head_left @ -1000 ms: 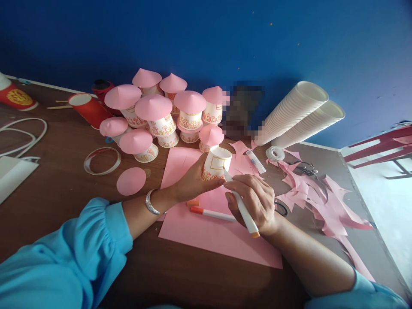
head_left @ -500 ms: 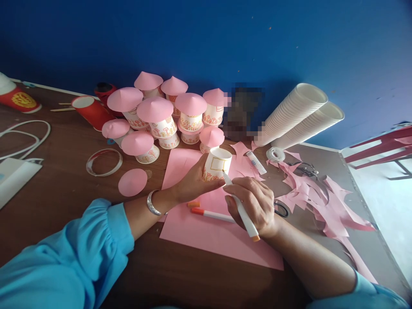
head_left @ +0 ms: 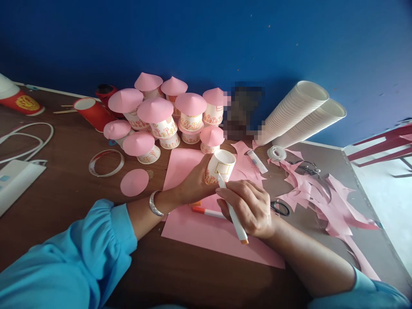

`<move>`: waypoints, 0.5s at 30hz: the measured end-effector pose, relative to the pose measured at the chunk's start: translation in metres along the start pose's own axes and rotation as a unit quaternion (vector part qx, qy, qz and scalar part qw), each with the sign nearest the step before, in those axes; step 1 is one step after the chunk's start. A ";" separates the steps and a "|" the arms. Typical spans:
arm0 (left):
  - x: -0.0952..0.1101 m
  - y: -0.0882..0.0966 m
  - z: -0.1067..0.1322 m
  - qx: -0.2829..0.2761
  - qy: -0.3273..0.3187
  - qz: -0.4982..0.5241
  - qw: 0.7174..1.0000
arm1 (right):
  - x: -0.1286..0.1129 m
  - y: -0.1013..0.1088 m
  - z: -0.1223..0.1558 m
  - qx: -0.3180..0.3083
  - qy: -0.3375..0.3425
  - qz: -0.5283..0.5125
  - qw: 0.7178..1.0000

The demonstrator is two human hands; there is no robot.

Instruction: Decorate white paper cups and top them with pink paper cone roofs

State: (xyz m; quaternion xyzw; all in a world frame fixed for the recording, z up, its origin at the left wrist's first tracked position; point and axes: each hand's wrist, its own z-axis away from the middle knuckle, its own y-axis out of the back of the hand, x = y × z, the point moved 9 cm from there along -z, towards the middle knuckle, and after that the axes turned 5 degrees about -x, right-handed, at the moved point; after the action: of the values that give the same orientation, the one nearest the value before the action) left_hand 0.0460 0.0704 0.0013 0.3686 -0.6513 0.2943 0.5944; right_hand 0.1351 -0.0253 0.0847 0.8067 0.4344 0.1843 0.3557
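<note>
My left hand (head_left: 193, 185) is wrapped round a small white paper cup (head_left: 222, 165) with a yellow square and red mushroom drawings on it, held tilted above a pink paper sheet (head_left: 209, 223). My right hand (head_left: 249, 208) grips a white marker (head_left: 233, 214) with an orange end, its tip touching the cup's side just below the square. A second orange-capped marker (head_left: 207, 212) lies on the pink sheet under my hands.
Several decorated cups with pink cone roofs (head_left: 161, 113) stand at the back. Two long stacks of white cups (head_left: 302, 113) lean against the blue wall. Pink paper scraps (head_left: 325, 197), scissors (head_left: 280, 208), a tape roll (head_left: 276, 152), a pink paper circle (head_left: 134, 182) and red cups (head_left: 93, 112) lie around.
The cup has tilted a little and the marker tip has slid down and left on its side. My right hand shifted slightly left.
</note>
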 end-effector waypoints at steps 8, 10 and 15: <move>0.006 0.000 -0.002 0.001 -0.035 -0.027 0.999 | 0.002 0.000 -0.004 -0.003 -0.008 0.008 1.000; 0.006 0.000 -0.001 -0.004 -0.036 -0.027 0.999 | 0.002 0.000 -0.006 -0.006 -0.009 0.006 1.000; 0.007 0.001 0.000 -0.002 -0.042 -0.030 0.999 | 0.002 0.000 -0.007 -0.009 -0.007 0.005 1.000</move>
State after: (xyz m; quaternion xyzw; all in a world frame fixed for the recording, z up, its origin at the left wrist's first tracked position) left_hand 0.0452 0.0701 0.0079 0.3991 -0.6651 0.2592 0.5754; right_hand 0.1322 -0.0203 0.0898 0.8070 0.4258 0.1845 0.3651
